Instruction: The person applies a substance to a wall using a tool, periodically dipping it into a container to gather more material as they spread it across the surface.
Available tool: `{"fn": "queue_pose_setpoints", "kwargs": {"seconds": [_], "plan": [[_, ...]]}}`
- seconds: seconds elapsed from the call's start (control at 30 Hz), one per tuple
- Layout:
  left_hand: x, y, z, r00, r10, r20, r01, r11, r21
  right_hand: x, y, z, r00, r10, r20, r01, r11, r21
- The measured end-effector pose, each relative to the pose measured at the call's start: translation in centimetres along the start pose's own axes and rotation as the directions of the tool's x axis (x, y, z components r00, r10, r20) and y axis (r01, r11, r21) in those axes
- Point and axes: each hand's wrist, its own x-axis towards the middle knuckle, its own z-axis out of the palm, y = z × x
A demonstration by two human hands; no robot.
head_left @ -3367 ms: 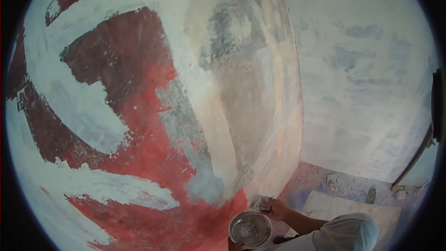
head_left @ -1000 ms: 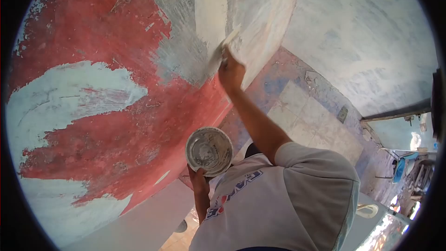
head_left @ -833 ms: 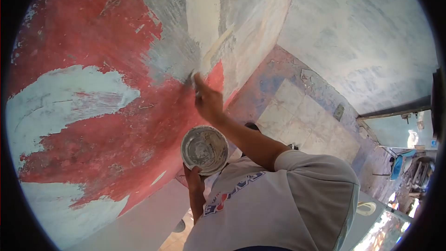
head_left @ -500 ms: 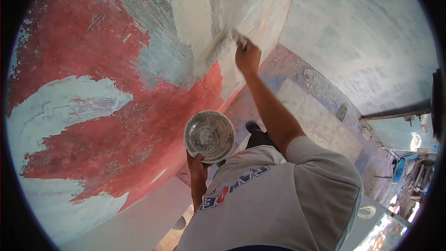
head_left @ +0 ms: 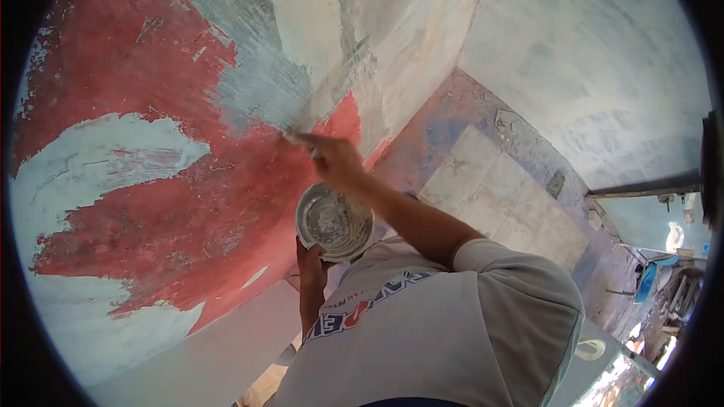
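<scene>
My right hand [head_left: 337, 160] is closed around the handle of a putty knife [head_left: 296, 136]. Its blade is seen nearly edge-on, at the border of red paint and grey-white filler on the wall [head_left: 249, 154]. Below that hand, my left hand [head_left: 311, 260] grips the rim of a round metal bowl [head_left: 335, 222], thumb on the near edge. Greyish residue coats the inside of the bowl, which is tilted toward me. My right hand hides part of its upper rim.
A second whitish wall [head_left: 588, 60] meets the painted one at a corner on the right. Pale tiles [head_left: 490, 188] cover part of the stained floor. Assorted clutter [head_left: 671, 294] lies at the far right, near a blue object [head_left: 646, 283].
My right hand has swept the putty knife down and left across the wall, from the pale patch to the red edge. The bowl has shifted slightly left.
</scene>
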Motion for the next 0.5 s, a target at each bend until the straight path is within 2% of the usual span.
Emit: {"fn": "queue_pose_setpoints", "kwargs": {"seconds": [0.03,0.07,0.1,0.13,0.17,0.2,0.27,0.33,0.37,0.4,0.47,0.5], "plan": [[0.0,0.3,-0.2,1.000,0.009,0.004,-0.009,1.000,0.000,0.3,1.8,-1.6,0.970,0.224,0.091,-0.217,0.972,-0.088],[-0.5,0.9,0.0,1.000,0.009,0.026,-0.009,1.000,-0.018,1.2,4.1,-2.9,0.971,0.213,-0.112,-0.225,0.969,-0.106],[-0.4,1.2,-0.1,0.999,0.019,0.029,-0.018,1.000,-0.014,2.5,6.1,-4.5,0.933,0.188,-0.308,-0.234,0.964,-0.122],[-0.4,1.3,-0.1,0.999,0.012,0.039,-0.010,0.999,-0.051,4.3,7.2,-7.7,0.864,0.363,-0.348,-0.476,0.815,-0.331],[-0.7,1.1,-0.2,0.999,-0.001,0.047,0.005,0.996,-0.090,5.6,8.4,-9.6,0.858,0.137,-0.495,-0.325,0.892,-0.316],[-1.0,0.9,-0.2,0.999,-0.003,0.049,0.008,0.996,-0.092,7.0,9.7,-11.1,0.820,-0.001,-0.572,-0.225,0.919,-0.325],[-1.0,0.7,-0.1,0.999,-0.006,0.032,0.008,0.997,-0.074,8.7,11.0,-12.6,0.813,0.014,-0.582,-0.260,0.903,-0.342],[-1.4,0.2,-0.3,0.999,0.009,0.041,-0.006,0.997,-0.081,9.2,12.2,-12.0,0.825,-0.020,-0.565,-0.250,0.884,-0.396],[-1.6,0.0,-0.5,0.999,0.023,0.048,-0.019,0.996,-0.090,8.9,12.2,-10.2,0.805,-0.084,-0.588,-0.211,0.885,-0.416],[-1.8,-0.3,-0.7,0.999,0.019,0.043,-0.016,0.998,-0.066,8.1,11.4,-8.2,0.827,-0.006,-0.562,-0.264,0.879,-0.397],[-1.8,-0.5,-1.0,1.000,0.005,0.024,-0.003,0.996,-0.085,5.2,9.8,-2.5,0.867,0.007,-0.498,-0.234,0.888,-0.395],[-1.9,-0.7,-1.1,1.000,-0.013,0.014,0.014,0.995,-0.097,3.3,8.5,0.2,0.898,0.107,-0.428,-0.278,0.889,-0.363]]}}
